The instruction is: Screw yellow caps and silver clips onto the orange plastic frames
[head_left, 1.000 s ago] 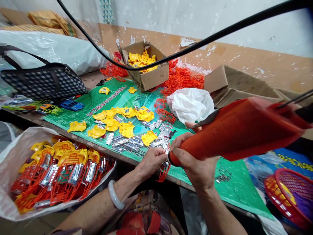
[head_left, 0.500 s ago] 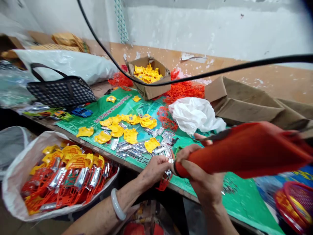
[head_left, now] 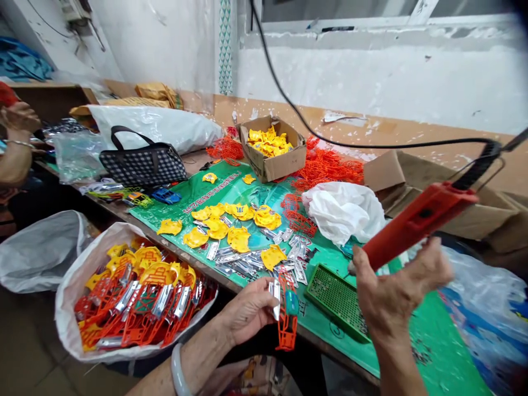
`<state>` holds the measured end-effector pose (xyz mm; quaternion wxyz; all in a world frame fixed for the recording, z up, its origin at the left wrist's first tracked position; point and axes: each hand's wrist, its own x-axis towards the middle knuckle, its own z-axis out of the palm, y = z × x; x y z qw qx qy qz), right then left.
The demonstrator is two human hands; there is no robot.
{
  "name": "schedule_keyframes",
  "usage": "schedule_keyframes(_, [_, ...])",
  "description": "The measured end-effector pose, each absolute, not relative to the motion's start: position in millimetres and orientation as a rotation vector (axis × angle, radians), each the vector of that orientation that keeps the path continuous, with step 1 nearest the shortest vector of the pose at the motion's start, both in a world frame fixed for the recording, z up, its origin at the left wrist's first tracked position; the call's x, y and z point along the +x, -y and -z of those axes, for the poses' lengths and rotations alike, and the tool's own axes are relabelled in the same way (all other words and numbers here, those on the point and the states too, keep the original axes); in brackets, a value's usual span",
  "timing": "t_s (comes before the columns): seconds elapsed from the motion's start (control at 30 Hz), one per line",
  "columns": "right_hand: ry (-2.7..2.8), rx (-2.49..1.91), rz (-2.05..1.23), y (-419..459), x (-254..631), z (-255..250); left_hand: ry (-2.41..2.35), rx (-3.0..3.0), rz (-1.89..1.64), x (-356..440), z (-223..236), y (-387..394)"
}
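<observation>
My left hand [head_left: 252, 311] is closed on a red plastic toy car frame [head_left: 286, 324] with a silver strip and a teal piece on it, held just off the table's front edge. My right hand [head_left: 391, 297] grips a red electric screwdriver [head_left: 416, 225], its tip low over the far side of a green perforated tray [head_left: 336, 300]. Small dark specks lie in that tray; they are too small to make out. Beyond my left hand, silver parts [head_left: 239, 258] and yellow toy shells [head_left: 216, 226] are strewn on the green sheet [head_left: 198, 203].
A white sack [head_left: 68, 313] of red, yellow and silver pieces stands left below the table. Behind are a cardboard box [head_left: 284, 165] of yellow shells, a white plastic bag [head_left: 348, 212] and a checked handbag [head_left: 142, 165]. A black cable [head_left: 350, 144] hangs across. Another person's hand [head_left: 20, 118] shows far left.
The screwdriver has moved from the toy frame by my left hand to the right, over the green tray. The left hand keeps the frame. The view has shifted left and up.
</observation>
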<state>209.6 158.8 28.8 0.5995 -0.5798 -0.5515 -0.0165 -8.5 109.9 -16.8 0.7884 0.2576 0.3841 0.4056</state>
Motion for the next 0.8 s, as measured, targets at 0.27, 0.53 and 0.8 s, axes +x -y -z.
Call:
schedule_keyframes(0.27, [2.251,-1.322,-0.221,-182.2,113.5,13.9,-0.759,0.348,-0.987,-40.2,26.2,-89.1])
schedule_keyframes(0.53, [2.183,-1.477,-0.42,-191.8,91.2,34.6,-0.89,0.408,-0.975,-48.3,34.1,-88.2])
schedule_keyframes(0.8, [1.652,-1.407,-0.765,-167.9,125.0,14.4,-0.875,0.593,-1.066,-44.3,29.8,-87.5])
